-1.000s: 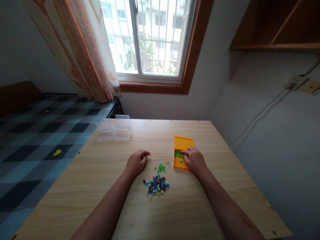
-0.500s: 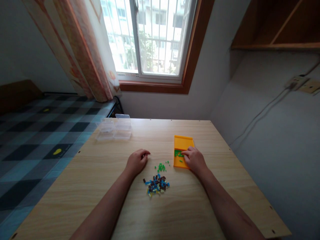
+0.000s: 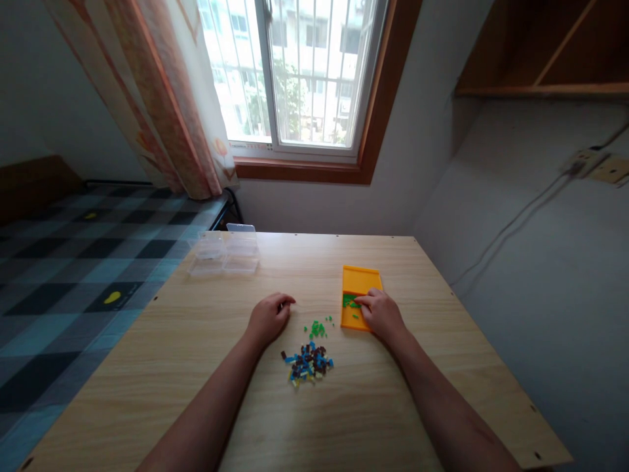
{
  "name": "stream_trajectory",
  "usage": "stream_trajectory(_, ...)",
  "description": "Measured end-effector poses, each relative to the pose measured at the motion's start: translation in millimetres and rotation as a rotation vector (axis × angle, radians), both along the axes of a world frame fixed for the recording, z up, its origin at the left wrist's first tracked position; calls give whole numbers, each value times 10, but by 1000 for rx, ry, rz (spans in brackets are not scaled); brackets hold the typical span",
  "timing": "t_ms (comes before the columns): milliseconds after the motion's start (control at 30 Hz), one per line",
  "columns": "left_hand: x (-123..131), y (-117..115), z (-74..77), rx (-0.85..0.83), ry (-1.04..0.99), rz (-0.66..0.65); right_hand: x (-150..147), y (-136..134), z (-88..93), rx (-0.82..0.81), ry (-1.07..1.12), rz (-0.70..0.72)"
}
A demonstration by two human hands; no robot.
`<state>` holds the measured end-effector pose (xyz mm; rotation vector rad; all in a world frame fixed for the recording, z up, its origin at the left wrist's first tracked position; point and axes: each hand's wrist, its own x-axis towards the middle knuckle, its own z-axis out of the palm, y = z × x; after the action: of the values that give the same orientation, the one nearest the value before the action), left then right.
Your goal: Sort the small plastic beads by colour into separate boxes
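Observation:
An orange tray (image 3: 360,280) lies on the wooden table (image 3: 304,400), with small green pieces (image 3: 350,302) in it. My right hand (image 3: 382,316) rests on the tray's near half, fingers curled, fingertips touching the green pieces. On the table to the left of a little cluster of loose green pieces (image 3: 318,327) sits my left hand (image 3: 268,318), loosely curled; whether it holds anything is hidden. A pile of mixed blue, brown and yellow pieces (image 3: 308,364) sits just in front of both hands.
Clear plastic boxes (image 3: 225,255) stand at the table's far left corner. A bed with a checked cover (image 3: 73,262) is on the left. A window with a curtain (image 3: 162,98) is behind, a wall with a socket (image 3: 584,164) on the right.
Almost nothing differs; my right hand's fingertips have shifted very slightly on the green pieces in the tray. The left hand has stayed put.

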<state>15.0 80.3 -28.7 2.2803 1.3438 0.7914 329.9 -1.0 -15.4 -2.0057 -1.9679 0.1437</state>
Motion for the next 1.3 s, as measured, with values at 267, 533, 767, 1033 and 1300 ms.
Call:
stream_trajectory(267,0,-2,1,-3,1,-1,-43,15,-4,15,-1,22)
stream_trajectory(533,0,-5,2,-4,3,-3,-60,43,-28,-19,-1,51)
stream_trajectory(767,2,-12,17,-4,11,0,-73,42,-2,-25,1,45)
stream_trajectory(1033,0,-13,25,0,16,0,-32,-5,31,-25,-11,6)
stream_trajectory(1300,4,-16,22,0,15,2,-55,3,37,-42,-26,12)
